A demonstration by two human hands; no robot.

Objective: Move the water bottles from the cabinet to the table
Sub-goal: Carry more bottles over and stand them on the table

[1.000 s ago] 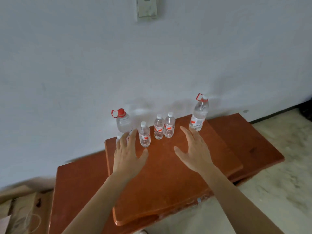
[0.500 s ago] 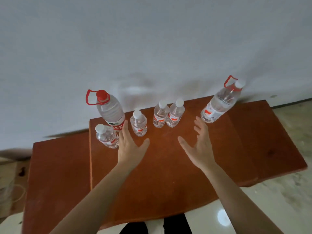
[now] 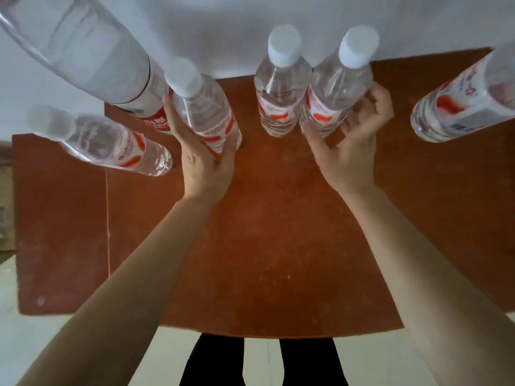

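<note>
water bottles [image 3: 281, 87] stand in a row of 6 at the back of the red-brown cabinet surface [image 3: 278, 246], against the white wall [image 3: 223, 32]; none has left it yet. head view: half a second ago both hands hovered open short of the row, and the camera sat higher; now it has dropped close over the caps. the left hand [image 3: 204, 160] wraps around the 3rd bottle from the left [image 3: 206, 112], thumb and fingers touching its sides. the right hand [image 3: 354, 143] curls around the 5th bottle [image 3: 334, 90], fingers behind it, thumb at its base. reaching has turned into grasping, so lifting these 2 looks next. the table is not in view.
</note>
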